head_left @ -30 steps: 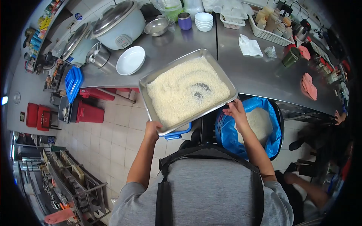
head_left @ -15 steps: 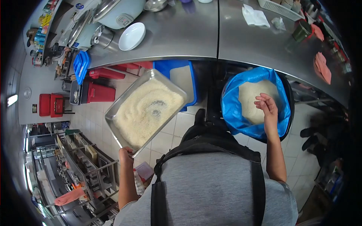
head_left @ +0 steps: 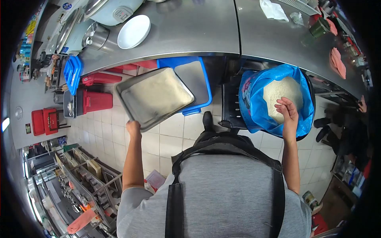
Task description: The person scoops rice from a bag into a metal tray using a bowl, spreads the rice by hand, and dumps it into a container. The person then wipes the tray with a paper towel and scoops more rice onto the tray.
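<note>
My left hand (head_left: 133, 128) is closed on the near left corner of a rectangular metal tray (head_left: 133, 104). Pale grain, which looks like rice (head_left: 168, 88), lies mostly toward the tray's right and far side, blurred, while the left part shows bare metal. Partly under the tray's right edge stands a blue bin (head_left: 206, 77) with a pale grey layer inside. Over an open blue bag (head_left: 249, 103) hovers my right hand (head_left: 289, 113), its fingers loosely bent and apart, with nothing visible in them. Similar pale grain (head_left: 282, 90) fills the bag.
A steel counter (head_left: 190, 31) runs across the front, bearing a white bowl (head_left: 134, 31) and a rice cooker (head_left: 115, 14). Red bins (head_left: 97, 100) and a blue lid (head_left: 73, 74) are at left. A metal rack (head_left: 91, 166) stands behind left. Another person's dark shoes (head_left: 322, 129) show at right.
The tray has moved slightly left and up and tilted, and its grain has shifted and thinned, baring its left part. My right hand stays over the bag, slightly further right.
</note>
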`<move>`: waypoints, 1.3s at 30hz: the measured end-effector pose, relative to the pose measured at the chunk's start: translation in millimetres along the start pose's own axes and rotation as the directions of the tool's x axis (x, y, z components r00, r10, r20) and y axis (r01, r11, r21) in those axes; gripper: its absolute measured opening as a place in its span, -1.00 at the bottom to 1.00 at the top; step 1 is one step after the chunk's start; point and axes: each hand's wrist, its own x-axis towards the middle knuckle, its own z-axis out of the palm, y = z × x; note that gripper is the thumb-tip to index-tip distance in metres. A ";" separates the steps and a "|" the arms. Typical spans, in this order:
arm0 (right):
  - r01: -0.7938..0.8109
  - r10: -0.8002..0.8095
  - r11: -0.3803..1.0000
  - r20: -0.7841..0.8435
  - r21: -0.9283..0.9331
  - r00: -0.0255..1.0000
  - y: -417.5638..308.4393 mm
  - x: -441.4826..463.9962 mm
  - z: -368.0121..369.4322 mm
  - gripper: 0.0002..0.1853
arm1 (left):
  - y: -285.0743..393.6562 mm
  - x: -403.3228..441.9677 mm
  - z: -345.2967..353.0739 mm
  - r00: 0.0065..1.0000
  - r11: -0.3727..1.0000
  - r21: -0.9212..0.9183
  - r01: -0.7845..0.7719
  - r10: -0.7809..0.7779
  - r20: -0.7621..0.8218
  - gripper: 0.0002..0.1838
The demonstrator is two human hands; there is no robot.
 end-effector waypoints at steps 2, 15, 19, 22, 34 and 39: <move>0.012 -0.012 1.000 -0.063 -0.012 0.998 -4.9 -5.8 13.2 -0.71 | 24.6 8.7 39.7 0.997 0.997 0.057 -0.043 0.039 0.069 -0.57; -0.023 -0.070 0.972 -0.380 -0.234 0.922 -13.9 -81.1 -23.0 -0.71 | 21.8 72.2 158.6 0.994 0.792 0.602 -0.101 0.051 0.100 -0.62; -0.005 -0.091 0.975 -0.422 -0.221 0.902 -13.9 -67.9 -34.8 -0.73 | 35.1 25.6 177.0 0.996 0.769 0.633 -0.091 0.066 0.063 -0.61; -0.004 -0.084 0.973 -0.374 -0.229 0.924 -13.1 -44.7 -48.8 -0.73 | 34.1 17.4 174.8 0.990 0.800 0.584 -0.138 0.126 0.061 -0.60; 0.086 -0.140 0.951 -0.169 -0.296 0.976 -39.1 57.2 -85.7 -0.72 | 45.2 -12.9 129.9 0.947 0.803 0.566 -0.189 0.301 -0.109 -0.63; 0.205 -0.228 0.937 -0.051 -0.284 0.972 -53.3 127.6 -83.7 -0.77 | 14.6 -11.7 90.2 0.968 0.851 0.518 -0.083 0.193 -0.162 -0.52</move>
